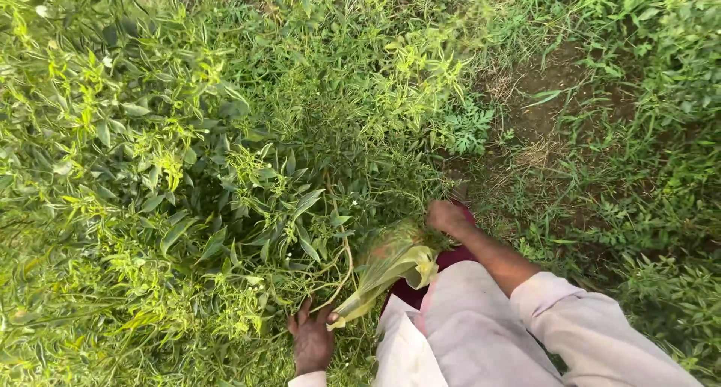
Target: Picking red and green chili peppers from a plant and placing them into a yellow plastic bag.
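Observation:
My left hand (312, 340) is low in the frame at the foot of a bushy green plant (225, 207), fingers curled around a corner of a thin yellowish plastic bag (390, 263). The bag stretches up and right to my right hand (446, 217), which grips its other edge with closed fingers. The bag hangs slack between the two hands, and something reddish shows faintly through it. My light sleeves and pale garment (481, 334) fill the lower middle, with a dark red cloth (451, 259) under the bag.
Dense leafy plants with narrow leaves cover the left and centre. A strip of bare brown soil (548, 109) with sparse grass runs up the right side. More low weeds (661, 207) grow at the far right.

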